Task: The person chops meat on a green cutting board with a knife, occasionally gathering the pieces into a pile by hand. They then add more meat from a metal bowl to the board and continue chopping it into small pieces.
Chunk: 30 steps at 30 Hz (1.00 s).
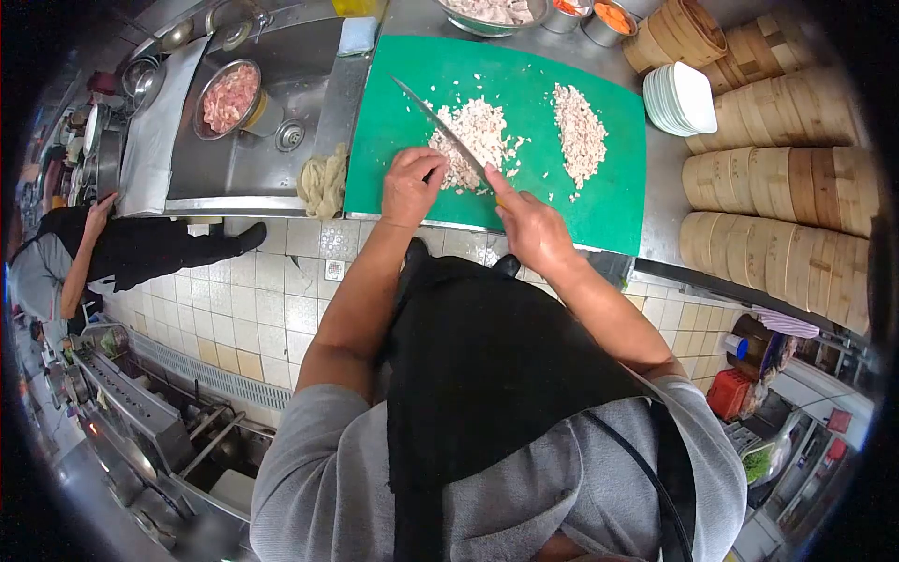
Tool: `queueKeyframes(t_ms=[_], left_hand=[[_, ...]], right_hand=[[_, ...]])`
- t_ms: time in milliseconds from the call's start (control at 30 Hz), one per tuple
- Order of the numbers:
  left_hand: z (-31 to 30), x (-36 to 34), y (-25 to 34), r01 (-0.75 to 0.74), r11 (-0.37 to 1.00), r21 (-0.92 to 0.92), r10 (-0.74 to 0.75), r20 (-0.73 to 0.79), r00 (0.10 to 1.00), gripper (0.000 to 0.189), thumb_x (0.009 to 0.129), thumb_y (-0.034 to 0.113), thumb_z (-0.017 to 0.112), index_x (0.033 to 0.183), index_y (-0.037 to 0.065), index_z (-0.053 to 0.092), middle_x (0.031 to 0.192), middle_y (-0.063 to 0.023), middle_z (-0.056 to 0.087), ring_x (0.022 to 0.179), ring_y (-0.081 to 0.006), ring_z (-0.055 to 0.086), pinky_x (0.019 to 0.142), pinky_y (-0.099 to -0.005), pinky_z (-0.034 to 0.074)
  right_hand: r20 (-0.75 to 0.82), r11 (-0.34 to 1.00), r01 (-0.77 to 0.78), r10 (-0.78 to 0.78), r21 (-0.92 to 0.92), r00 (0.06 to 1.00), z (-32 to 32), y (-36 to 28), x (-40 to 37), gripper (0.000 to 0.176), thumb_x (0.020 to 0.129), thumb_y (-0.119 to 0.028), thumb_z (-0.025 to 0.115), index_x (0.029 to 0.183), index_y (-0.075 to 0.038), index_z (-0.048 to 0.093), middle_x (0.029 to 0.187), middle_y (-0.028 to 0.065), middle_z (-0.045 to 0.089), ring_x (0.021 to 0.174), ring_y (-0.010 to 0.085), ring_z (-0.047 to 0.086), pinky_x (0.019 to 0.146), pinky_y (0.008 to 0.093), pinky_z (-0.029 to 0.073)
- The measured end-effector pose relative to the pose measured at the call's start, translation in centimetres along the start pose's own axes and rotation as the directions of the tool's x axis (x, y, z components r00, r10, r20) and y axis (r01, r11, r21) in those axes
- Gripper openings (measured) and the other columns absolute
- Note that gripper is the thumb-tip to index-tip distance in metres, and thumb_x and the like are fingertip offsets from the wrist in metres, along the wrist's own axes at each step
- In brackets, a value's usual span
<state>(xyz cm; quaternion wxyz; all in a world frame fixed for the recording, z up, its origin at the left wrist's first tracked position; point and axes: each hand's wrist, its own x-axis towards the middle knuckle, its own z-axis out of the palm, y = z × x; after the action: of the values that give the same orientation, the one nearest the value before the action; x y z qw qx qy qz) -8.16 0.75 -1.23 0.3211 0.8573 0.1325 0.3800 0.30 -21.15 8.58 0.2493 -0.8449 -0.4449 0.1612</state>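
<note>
My right hand (536,230) is wrapped round the handle of a long kitchen knife (437,122), index finger laid along its top. The blade slants up and left across a pile of finely chopped pale meat (483,131) on a green cutting board (393,122). At the near left edge of that pile is my left hand (410,190), its fingers curled in; whether they hold a scrap of meat is hidden. A second, longer heap of chopped pinkish-white bits (580,138) lies to the right on the board.
Left of the board is a sink (304,80) with a bowl of raw meat (230,98); a cloth (323,183) hangs at its edge. Stacked white plates (693,98) and bamboo steamers (749,262) stand right. Another person's arm (80,258) shows far left.
</note>
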Motion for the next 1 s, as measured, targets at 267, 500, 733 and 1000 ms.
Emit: queueKeyframes(t_ms=[267, 500, 733, 1000], left_hand=[[-1.2, -0.5, 0.1, 0.021, 0.999, 0.035, -0.021, 0.009, 1.0, 0.013, 0.079, 0.004, 0.082, 0.091, 0.006, 0.078, 0.099, -0.0084, 0.075, 0.093, -0.0272, 0.07, 0.081, -0.037, 0.058], [-2.0, -0.7, 0.2, 0.06, 0.998, 0.033, -0.06, -0.009, 0.998, 0.013, 0.08, 0.004, 0.082, 0.092, 0.007, 0.079, 0.099, -0.0083, 0.075, 0.093, -0.0272, 0.071, 0.081, -0.0371, 0.058], [-2.4, -1.3, -0.3, 0.079, 0.997, 0.003, -0.079, -0.037, 0.996, 0.015, 0.077, 0.001, 0.081, 0.09, 0.008, 0.078, 0.097, -0.0068, 0.074, 0.091, -0.0279, 0.069, 0.08, -0.0383, 0.057], [-3.2, -1.4, -0.5, 0.113, 0.993, 0.039, -0.111, -0.043, 0.993, 0.013, 0.079, 0.003, 0.081, 0.09, 0.008, 0.078, 0.097, -0.0072, 0.073, 0.091, -0.0277, 0.069, 0.08, -0.0383, 0.057]], right_hand=[[0.023, 0.998, 0.039, -0.038, -0.052, 0.999, 0.7, 0.9, -0.1, 0.067, 0.097, -0.011, 0.062, 0.159, -0.026, 0.04, 0.099, 0.0247, 0.07, 0.084, 0.044, 0.07, 0.077, 0.0521, 0.057], [-0.003, 0.997, 0.079, -0.079, -0.007, 0.997, 0.5, 0.6, -0.3, 0.07, 0.096, -0.01, 0.063, 0.159, -0.027, 0.04, 0.096, 0.0244, 0.07, 0.083, 0.0447, 0.07, 0.074, 0.0535, 0.057], [0.076, 0.994, 0.076, -0.07, -0.084, 0.995, 0.2, 1.1, 0.2, 0.07, 0.096, -0.012, 0.063, 0.16, -0.028, 0.039, 0.099, 0.0253, 0.069, 0.081, 0.0443, 0.069, 0.074, 0.0532, 0.057], [0.077, 0.996, 0.074, -0.07, -0.055, 0.995, 0.0, 0.9, -0.2, 0.071, 0.095, -0.014, 0.065, 0.159, -0.031, 0.039, 0.1, 0.0239, 0.07, 0.084, 0.0438, 0.07, 0.075, 0.0532, 0.057]])
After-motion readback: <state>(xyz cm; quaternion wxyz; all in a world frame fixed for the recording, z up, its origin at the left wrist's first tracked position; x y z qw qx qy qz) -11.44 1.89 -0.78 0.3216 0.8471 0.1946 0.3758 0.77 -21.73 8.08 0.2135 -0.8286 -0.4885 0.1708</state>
